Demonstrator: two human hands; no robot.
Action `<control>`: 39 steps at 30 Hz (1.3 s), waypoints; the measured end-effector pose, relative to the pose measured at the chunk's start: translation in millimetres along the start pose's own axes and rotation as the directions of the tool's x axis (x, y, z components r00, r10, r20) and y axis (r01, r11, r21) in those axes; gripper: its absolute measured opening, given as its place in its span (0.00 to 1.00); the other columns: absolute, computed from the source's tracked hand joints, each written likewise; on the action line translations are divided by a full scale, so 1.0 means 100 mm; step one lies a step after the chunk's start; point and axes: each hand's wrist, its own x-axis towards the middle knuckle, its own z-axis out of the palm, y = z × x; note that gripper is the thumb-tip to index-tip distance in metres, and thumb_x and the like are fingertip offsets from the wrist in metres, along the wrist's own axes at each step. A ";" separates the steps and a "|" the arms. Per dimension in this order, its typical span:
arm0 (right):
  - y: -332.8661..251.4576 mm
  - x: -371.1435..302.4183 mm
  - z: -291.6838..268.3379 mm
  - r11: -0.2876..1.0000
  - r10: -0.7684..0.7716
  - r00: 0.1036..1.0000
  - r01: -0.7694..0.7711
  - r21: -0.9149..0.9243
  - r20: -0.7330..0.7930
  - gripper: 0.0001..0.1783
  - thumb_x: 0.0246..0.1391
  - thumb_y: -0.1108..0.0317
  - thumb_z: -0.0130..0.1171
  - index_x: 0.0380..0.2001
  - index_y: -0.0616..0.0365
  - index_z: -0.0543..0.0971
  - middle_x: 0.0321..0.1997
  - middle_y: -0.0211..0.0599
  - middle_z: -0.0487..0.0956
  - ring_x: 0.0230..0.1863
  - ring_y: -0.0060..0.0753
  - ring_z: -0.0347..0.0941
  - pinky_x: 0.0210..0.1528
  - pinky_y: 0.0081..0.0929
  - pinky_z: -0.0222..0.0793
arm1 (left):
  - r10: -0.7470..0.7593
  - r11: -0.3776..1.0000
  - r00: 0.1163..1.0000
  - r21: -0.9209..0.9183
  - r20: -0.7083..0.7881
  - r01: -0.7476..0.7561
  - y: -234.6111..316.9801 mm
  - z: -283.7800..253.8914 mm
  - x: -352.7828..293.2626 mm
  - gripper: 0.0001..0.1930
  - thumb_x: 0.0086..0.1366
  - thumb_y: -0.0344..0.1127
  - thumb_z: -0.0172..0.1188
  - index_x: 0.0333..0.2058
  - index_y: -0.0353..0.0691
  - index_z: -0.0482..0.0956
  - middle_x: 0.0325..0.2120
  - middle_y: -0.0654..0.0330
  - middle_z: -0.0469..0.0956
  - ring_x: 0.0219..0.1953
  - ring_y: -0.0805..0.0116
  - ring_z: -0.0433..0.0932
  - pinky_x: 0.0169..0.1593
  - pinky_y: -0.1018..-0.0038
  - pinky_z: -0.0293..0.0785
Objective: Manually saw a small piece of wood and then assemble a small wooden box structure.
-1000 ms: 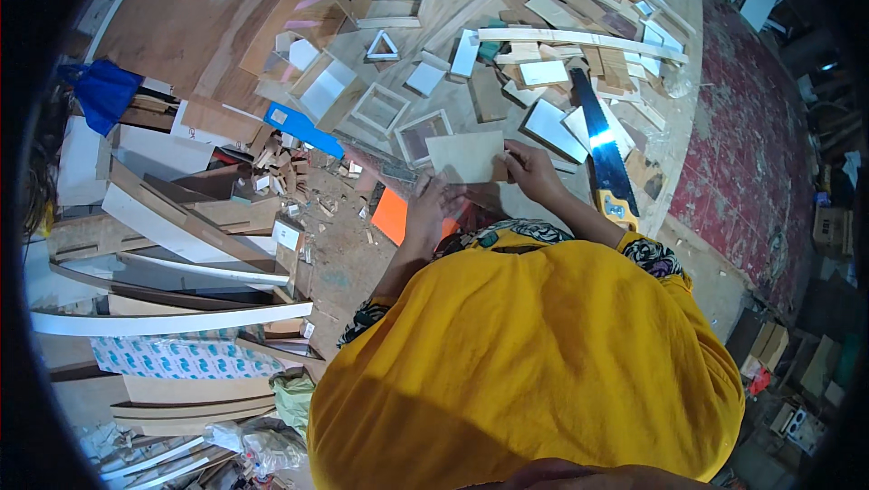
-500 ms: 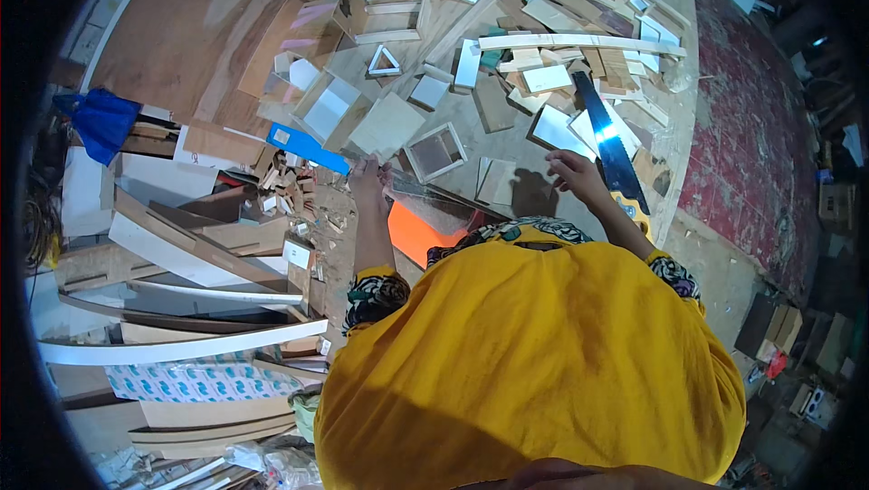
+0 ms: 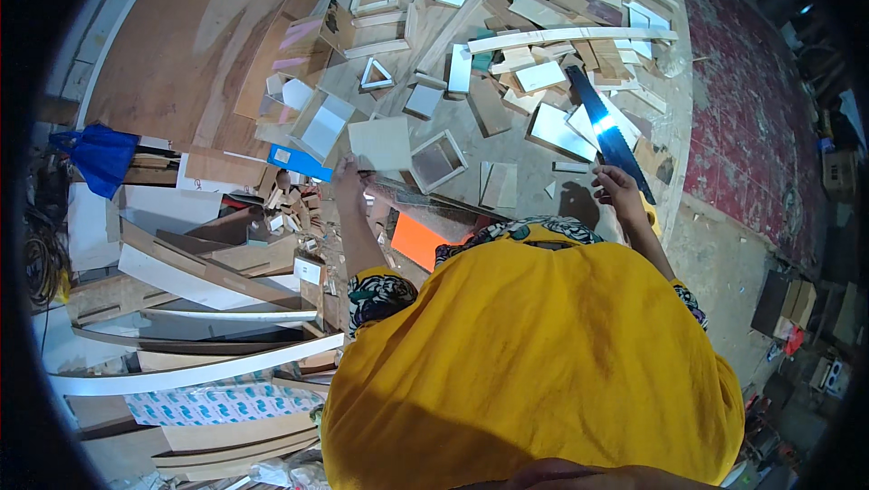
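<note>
My left hand [image 3: 348,177] is at the near edge of the worktable, beside a square pale board [image 3: 380,144] and next to the end of a flat blue piece [image 3: 300,162]. Its fingers are partly hidden, so any hold is unclear. Over the table's near right part, my right hand [image 3: 618,188] has its fingers half curled and slightly apart; I see nothing between them. A small pale strip [image 3: 571,167] and a tiny white triangular offcut [image 3: 549,190] lie left of it. Just beyond is a handsaw [image 3: 605,121] with a dark blade, its yellow handle partly behind my hand.
Wooden frames [image 3: 438,161], a small triangular frame [image 3: 377,73] and many offcuts [image 3: 541,76] cover the worktable. An orange panel [image 3: 419,240] stands at my front. Stacked boards [image 3: 195,372] and a blue bag [image 3: 98,160] are at left; a red worn surface [image 3: 751,119] lies right.
My right hand has moved right and slightly nearer, uncovering the small strip and triangular offcut. My left hand has shifted slightly left. The whole view has shifted a little.
</note>
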 end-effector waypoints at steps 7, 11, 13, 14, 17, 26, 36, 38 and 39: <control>-0.19 0.09 0.31 0.987 -0.074 0.988 0.092 -0.130 0.136 0.10 0.58 0.65 0.52 0.39 0.57 0.76 0.29 0.29 0.76 0.26 0.19 0.72 0.28 0.16 0.67 | 0.305 0.688 0.948 0.667 0.091 -0.286 0.02 -0.11 0.25 0.14 0.60 0.36 0.55 0.36 0.30 0.79 0.25 0.59 0.79 0.25 0.74 0.72 0.29 0.77 0.68; -0.16 0.07 0.34 0.986 -0.067 0.986 0.088 -0.138 0.150 0.10 0.58 0.65 0.52 0.39 0.58 0.76 0.29 0.29 0.76 0.26 0.19 0.72 0.29 0.16 0.68 | 0.291 0.741 0.956 0.641 -0.035 -0.202 -0.14 -0.11 0.36 0.13 0.58 0.37 0.59 0.33 0.30 0.80 0.22 0.60 0.78 0.21 0.74 0.71 0.26 0.76 0.66; -0.09 0.05 0.27 0.988 -0.043 0.990 0.062 -0.143 0.134 0.10 0.58 0.66 0.52 0.39 0.59 0.76 0.29 0.29 0.76 0.26 0.19 0.71 0.29 0.17 0.68 | 0.273 0.811 0.955 0.562 -0.113 -0.166 -0.19 -0.04 0.37 0.12 0.58 0.38 0.59 0.31 0.31 0.80 0.21 0.61 0.77 0.21 0.74 0.71 0.25 0.76 0.65; -0.06 0.03 0.24 0.988 -0.042 0.991 0.060 -0.141 0.131 0.10 0.58 0.66 0.52 0.39 0.59 0.76 0.29 0.29 0.76 0.26 0.19 0.71 0.29 0.17 0.68 | 0.247 0.872 0.950 0.471 -0.191 -0.132 -0.21 0.01 0.37 0.12 0.57 0.38 0.60 0.29 0.32 0.80 0.19 0.63 0.76 0.21 0.75 0.71 0.24 0.75 0.65; 0.05 -0.04 0.14 0.992 -0.018 0.997 0.028 -0.122 0.077 0.10 0.58 0.66 0.52 0.38 0.59 0.76 0.29 0.29 0.76 0.27 0.19 0.71 0.29 0.17 0.67 | 0.260 0.928 0.930 0.333 -0.259 -0.167 -0.28 0.12 0.40 0.10 0.57 0.37 0.61 0.27 0.35 0.79 0.18 0.64 0.75 0.20 0.77 0.69 0.23 0.76 0.63; 0.21 -0.10 -0.01 0.998 0.020 1.000 -0.020 -0.060 -0.006 0.09 0.58 0.67 0.52 0.39 0.59 0.76 0.28 0.26 0.75 0.26 0.17 0.69 0.28 0.17 0.66 | 0.021 0.986 0.982 -0.159 -0.190 -0.052 -0.50 0.09 0.31 0.07 0.55 0.31 0.62 0.30 0.34 0.76 0.20 0.63 0.74 0.20 0.76 0.70 0.23 0.81 0.65; 0.16 -0.08 -0.06 0.999 0.028 0.999 -0.027 -0.047 0.015 0.07 0.58 0.68 0.52 0.39 0.55 0.76 0.30 0.25 0.76 0.28 0.16 0.70 0.32 0.16 0.68 | -0.079 0.986 0.994 -0.156 -0.074 0.067 -0.54 0.08 0.14 0.07 0.57 0.30 0.62 0.30 0.36 0.73 0.24 0.61 0.75 0.24 0.75 0.73 0.28 0.81 0.70; 0.19 -0.08 -0.07 0.998 0.034 0.999 -0.033 -0.057 0.013 0.08 0.58 0.67 0.52 0.39 0.55 0.76 0.30 0.25 0.76 0.28 0.16 0.70 0.32 0.16 0.68 | -0.053 0.981 0.995 -0.193 -0.089 0.035 -0.59 0.09 0.15 0.06 0.58 0.29 0.61 0.32 0.36 0.73 0.26 0.61 0.75 0.27 0.74 0.74 0.31 0.80 0.73; 0.22 -0.07 -0.07 0.998 0.023 1.000 -0.022 -0.066 0.014 0.08 0.58 0.67 0.52 0.39 0.54 0.76 0.30 0.25 0.76 0.28 0.16 0.70 0.32 0.16 0.68 | -0.054 0.981 0.994 -0.191 -0.091 0.036 -0.60 0.08 0.16 0.06 0.58 0.29 0.61 0.32 0.36 0.73 0.26 0.61 0.75 0.27 0.74 0.74 0.31 0.80 0.73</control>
